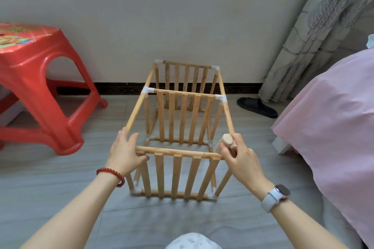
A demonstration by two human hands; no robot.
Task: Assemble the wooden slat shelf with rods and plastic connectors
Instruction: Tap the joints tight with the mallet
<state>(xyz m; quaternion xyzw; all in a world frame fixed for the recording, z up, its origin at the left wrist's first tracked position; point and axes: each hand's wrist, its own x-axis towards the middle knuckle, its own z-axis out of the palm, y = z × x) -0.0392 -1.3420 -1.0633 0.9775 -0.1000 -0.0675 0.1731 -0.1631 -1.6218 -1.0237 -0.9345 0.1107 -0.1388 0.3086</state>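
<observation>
The wooden slat shelf point(182, 95) lies on its side on the tiled floor, its three slat panels standing upright one behind the other. Long rods point(137, 107) run along the top edges through white plastic connectors point(146, 90). My left hand point(123, 151) grips the top left corner of the nearest panel point(178, 152), where the left rod meets it; that joint is hidden under my fingers. My right hand point(240, 157) holds a small wooden mallet with a round head point(226, 139) right at the top right corner of that panel, where the right rod point(226, 111) ends.
A red plastic stool point(40, 87) stands at the left. A black slipper point(257, 106) lies near the wall at the right. A bed with a pink cover point(334, 117) fills the right side, with a grey curtain point(313, 36) behind it.
</observation>
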